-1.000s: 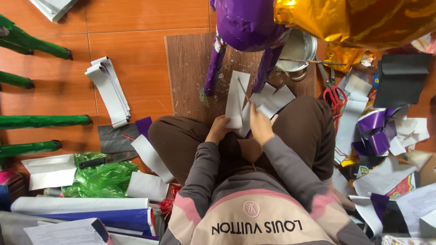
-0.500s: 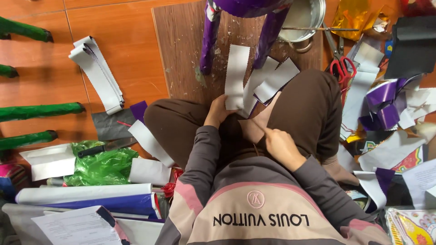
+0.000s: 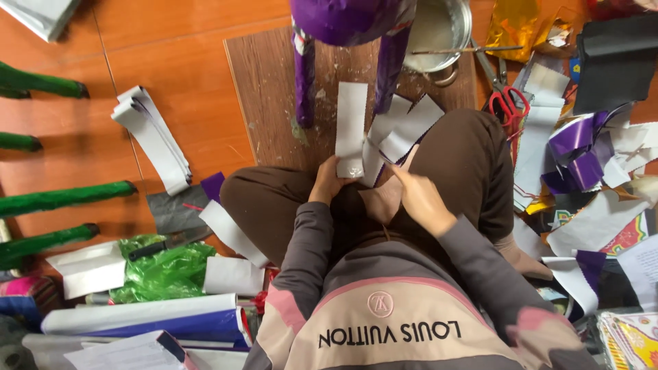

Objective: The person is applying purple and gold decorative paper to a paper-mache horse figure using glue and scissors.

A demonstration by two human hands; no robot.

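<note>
Left hand (image 3: 327, 183): fingers pressed together on the lower end of a white paper strip (image 3: 351, 129), thumb on its face; the strip stands clear of the lap and reaches out over the brown board (image 3: 264, 103).

Right hand (image 3: 419, 199): fingers loosely curled, fingertips just beside the fan of shorter white paper pieces (image 3: 401, 133) lying on the knee; whether it pinches one of them I cannot tell (the contact is hidden behind the fingers).

Strip, long axis: runs straight away from the body, near vertical in the head view; free end points toward the purple legs (image 3: 306, 79) of the purple figure (image 3: 349, 17), held end points back at the person.

Strip, place: between the two purple legs, its far end near but apart from them.

Done so far (judgement): figure body and legs are already covered in purple; a good number of white strips are already cut, including a stack (image 3: 152, 137) on the orange floor to the left.

Left to do (judgement): the held strip is not yet on anything; the fan of pieces on the knee lies loose; purple scraps (image 3: 579, 151) remain unused at the right.

Nearby: metal pot (image 3: 439, 31) with a stick across it beyond the figure; red-handled scissors (image 3: 506, 96) lie to the right, untouched; green plastic bag (image 3: 164, 270) and rolled sheets (image 3: 144, 318) at the left.
</note>
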